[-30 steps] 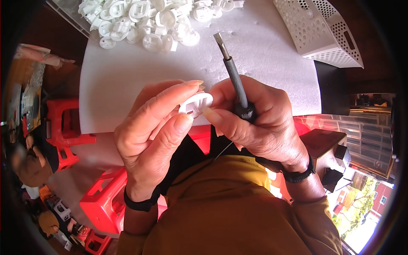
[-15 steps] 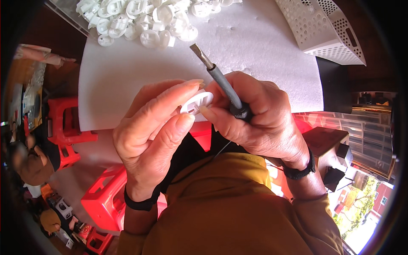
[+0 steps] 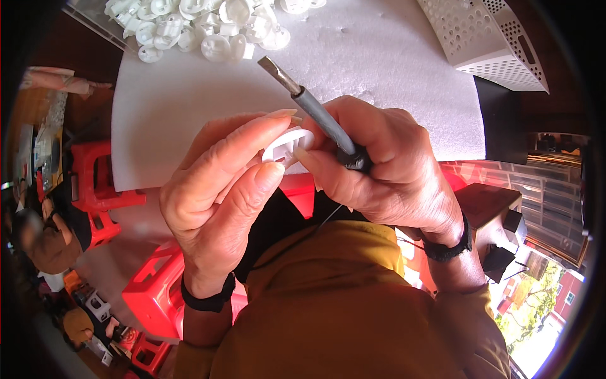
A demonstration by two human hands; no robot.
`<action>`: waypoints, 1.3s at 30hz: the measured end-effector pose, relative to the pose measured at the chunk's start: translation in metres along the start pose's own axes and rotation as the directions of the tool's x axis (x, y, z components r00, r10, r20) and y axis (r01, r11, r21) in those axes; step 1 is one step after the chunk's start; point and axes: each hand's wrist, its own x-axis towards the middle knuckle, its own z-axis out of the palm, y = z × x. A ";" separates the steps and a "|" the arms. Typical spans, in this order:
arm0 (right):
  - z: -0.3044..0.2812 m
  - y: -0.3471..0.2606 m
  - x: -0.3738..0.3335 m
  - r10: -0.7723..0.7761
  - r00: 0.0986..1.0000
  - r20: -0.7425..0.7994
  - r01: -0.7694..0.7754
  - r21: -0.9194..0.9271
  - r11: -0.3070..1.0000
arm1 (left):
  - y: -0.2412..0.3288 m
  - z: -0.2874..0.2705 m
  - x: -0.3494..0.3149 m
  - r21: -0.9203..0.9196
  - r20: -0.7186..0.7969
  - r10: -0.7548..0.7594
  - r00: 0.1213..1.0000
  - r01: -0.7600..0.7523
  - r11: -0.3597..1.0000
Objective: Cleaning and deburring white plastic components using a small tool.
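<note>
Near the front edge of the white-covered table, my left hand (image 3: 221, 183) pinches a small round white plastic part (image 3: 289, 145) between thumb and fingers. The part is tilted, with its raised inner ribs partly showing. My right hand (image 3: 385, 161) touches the part's right side with its thumb tip. Closed in that same hand is a flat-tipped screwdriver (image 3: 322, 117) with a grey sleeve and a black collar. Its metal tip points up and left, away from the part. My right palm and fingers hide the tool's handle.
Many similar white plastic parts (image 3: 214, 47) lie heaped at the far left of the table (image 3: 379, 69). A perforated white basket (image 3: 486, 44) stands at the far right. Red stools (image 3: 151, 290) are on the left, with people (image 3: 47, 243) beyond them.
Both hands have shifted slightly left and up in the picture, with the white part and screwdriver still held. The screwdriver leans a little further left.
</note>
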 end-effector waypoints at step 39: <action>0.015 0.015 -0.009 -0.169 0.973 -0.158 0.134 -0.209 0.969 | 0.000 0.020 -0.001 0.333 0.026 -0.061 0.998 0.049 0.942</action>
